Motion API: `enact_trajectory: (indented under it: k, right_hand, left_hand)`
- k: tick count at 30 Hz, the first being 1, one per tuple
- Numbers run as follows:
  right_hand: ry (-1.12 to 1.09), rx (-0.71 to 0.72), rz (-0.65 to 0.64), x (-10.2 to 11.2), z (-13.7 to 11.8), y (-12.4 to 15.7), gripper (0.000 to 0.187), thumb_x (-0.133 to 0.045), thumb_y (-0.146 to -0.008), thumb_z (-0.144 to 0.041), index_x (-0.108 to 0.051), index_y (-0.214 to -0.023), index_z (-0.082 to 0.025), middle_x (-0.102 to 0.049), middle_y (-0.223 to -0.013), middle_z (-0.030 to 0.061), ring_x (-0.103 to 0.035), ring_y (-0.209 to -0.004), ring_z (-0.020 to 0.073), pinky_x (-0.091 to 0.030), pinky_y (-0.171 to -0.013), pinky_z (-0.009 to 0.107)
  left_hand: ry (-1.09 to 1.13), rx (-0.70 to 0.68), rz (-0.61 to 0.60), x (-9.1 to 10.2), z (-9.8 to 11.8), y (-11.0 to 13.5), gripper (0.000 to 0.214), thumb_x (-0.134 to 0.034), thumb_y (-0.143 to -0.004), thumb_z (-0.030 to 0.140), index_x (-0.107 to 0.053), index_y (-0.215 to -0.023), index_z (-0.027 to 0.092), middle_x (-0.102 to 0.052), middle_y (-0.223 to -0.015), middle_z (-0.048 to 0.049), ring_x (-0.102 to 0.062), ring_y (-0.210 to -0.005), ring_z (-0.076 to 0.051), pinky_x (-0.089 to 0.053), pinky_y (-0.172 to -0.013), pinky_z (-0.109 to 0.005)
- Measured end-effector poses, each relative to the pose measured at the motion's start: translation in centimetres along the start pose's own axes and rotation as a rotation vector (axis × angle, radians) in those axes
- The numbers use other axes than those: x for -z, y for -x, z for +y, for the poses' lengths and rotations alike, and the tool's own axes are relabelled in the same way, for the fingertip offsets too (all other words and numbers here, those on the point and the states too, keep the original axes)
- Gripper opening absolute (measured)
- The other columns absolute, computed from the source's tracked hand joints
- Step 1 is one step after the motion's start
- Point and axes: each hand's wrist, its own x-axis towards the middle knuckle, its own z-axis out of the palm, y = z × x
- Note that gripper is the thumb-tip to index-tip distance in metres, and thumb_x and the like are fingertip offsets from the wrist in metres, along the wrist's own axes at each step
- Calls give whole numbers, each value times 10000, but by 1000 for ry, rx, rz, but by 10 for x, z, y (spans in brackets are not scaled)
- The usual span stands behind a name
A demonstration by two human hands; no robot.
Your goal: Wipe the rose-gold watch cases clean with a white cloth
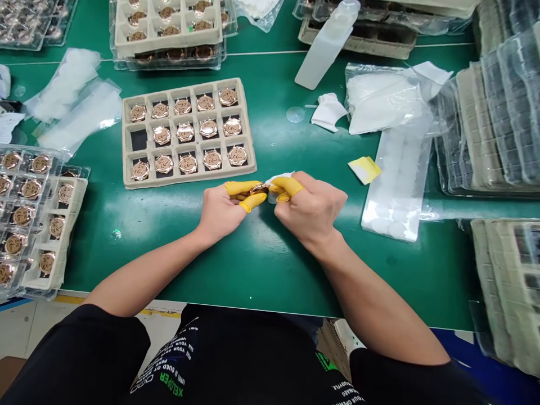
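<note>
Between the yellow-cotted thumb and fingers of my left hand (pixel 225 208) is a rose-gold watch case (pixel 259 189), held on edge above the green table. My right hand (pixel 310 205), also with yellow finger cots, is closed on a white wipe (pixel 274 196) and presses it against the case's right side. The fingers hide much of the case and wipe. Just behind my hands lies a beige tray (pixel 189 178) of rose-gold watch cases, backs up, one in each compartment except the left one of the middle row, where the black bottom shows.
Stacked trays of watch cases stand at left (pixel 54 247) and back (pixel 169 42). A white plastic bottle (pixel 324 48) lies behind. To the right are a crumpled white cloth (pixel 328 111), a yellow-and-white pad (pixel 364 170), bagged white sheets (pixel 379 101) and tray stacks (pixel 502 118).
</note>
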Motion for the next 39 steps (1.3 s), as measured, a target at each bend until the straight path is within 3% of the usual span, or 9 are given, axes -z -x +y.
enact_trajectory:
  k: [5,10,13,20,24,27,31,35,39]
  right_hand:
    - [-472,-259,19,-2,-2,2,183,-637,-916,-347,-783,-934,-238,-720,-766,14,-635,-639,145,-478,-576,280]
    - [-383,80,-2,-7,-6,13,212,-649,-845,-219,-826,-937,-289,-789,-848,20,-695,-701,166,-518,-628,297]
    - [-202,107,32,-8,-4,14,267,-646,-795,-166,-838,-931,-291,-784,-801,25,-654,-632,152,-471,-577,287]
    - [-565,-285,-3,-15,-6,7,140,-706,-849,-331,-821,-857,-253,-663,-649,-9,-575,-545,118,-441,-499,261]
    - [-784,-478,10,-20,-13,10,252,-779,-803,-468,-806,-920,-247,-663,-673,-18,-513,-479,102,-409,-428,257]
    - [-702,-377,-50,-17,-12,9,175,-730,-844,-385,-800,-924,-245,-702,-738,-4,-562,-538,114,-440,-489,265]
    - [-236,-66,29,-7,-9,2,138,-615,-788,-203,-751,-772,-222,-653,-679,11,-535,-591,127,-358,-536,281]
    - [-262,-69,-35,-1,-13,-2,159,-538,-789,-176,-596,-646,-213,-590,-660,10,-486,-589,121,-326,-543,281]
    - [-663,-344,-284,3,-19,-2,315,-579,-893,-355,-485,-626,-216,-493,-589,-27,-431,-546,101,-337,-522,250]
  left_hand:
    - [312,79,-1,1,-2,-10,390,-942,-630,421,-803,-917,197,-806,-987,-53,-756,-944,-220,-617,-900,-363]
    - [-53,-86,-12,6,-5,-5,154,-866,-716,271,-830,-862,237,-807,-918,-30,-734,-926,-217,-583,-925,-367]
    - [-202,-132,2,8,-4,-2,150,-794,-770,201,-839,-903,252,-813,-935,-23,-737,-909,-213,-581,-903,-357]
    - [103,-68,111,0,0,-5,266,-880,-735,358,-800,-935,201,-804,-974,-40,-754,-905,-194,-612,-893,-334]
    - [274,-18,86,-3,-1,-6,360,-929,-664,405,-777,-904,184,-794,-951,-32,-759,-886,-185,-623,-874,-321]
    - [291,17,29,-5,-1,-5,380,-936,-654,416,-774,-906,182,-794,-956,-33,-765,-881,-186,-629,-866,-319]
    - [272,22,30,-9,-5,0,362,-934,-661,392,-764,-903,182,-795,-955,-34,-768,-867,-186,-639,-854,-328]
    - [117,-143,39,-6,-10,3,190,-853,-766,281,-777,-915,193,-796,-984,-46,-767,-915,-192,-639,-866,-336]
    - [-221,-523,58,5,-9,-3,220,-688,-818,45,-796,-895,220,-807,-937,-19,-759,-908,-172,-614,-856,-313]
